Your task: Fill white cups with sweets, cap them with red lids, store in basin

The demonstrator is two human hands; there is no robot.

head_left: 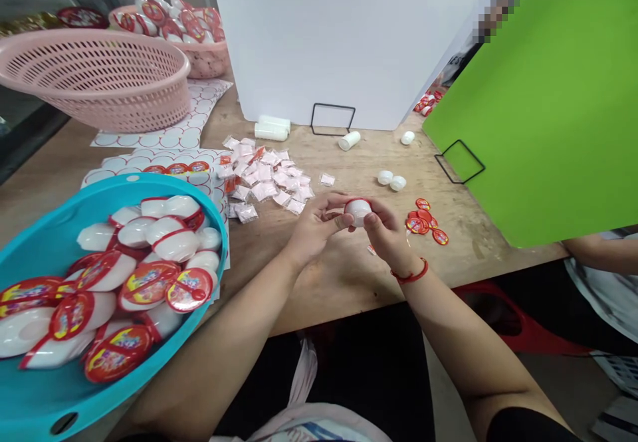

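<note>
My left hand [314, 226] and my right hand [386, 232] meet above the wooden table [339, 282], both holding a small white rounded container [357, 212] with a red band around it. Its far side is partly hidden by my fingers. A red cord bracelet [409, 274] circles my right wrist. Nearest my left hand lies a heap of small white sachets [264, 177]. To the right of my right hand are loose red round labels [423, 221].
A teal basin [149, 188] of red-labelled white containers sits at left, beside label sheets [164, 137]. A pink basket [100, 80] stands behind it. White bottles [272, 128] and caps [391, 180] lie ahead, near upright white [339, 36] and green boards [538, 110]. A co-worker's arm [603, 249] shows at right.
</note>
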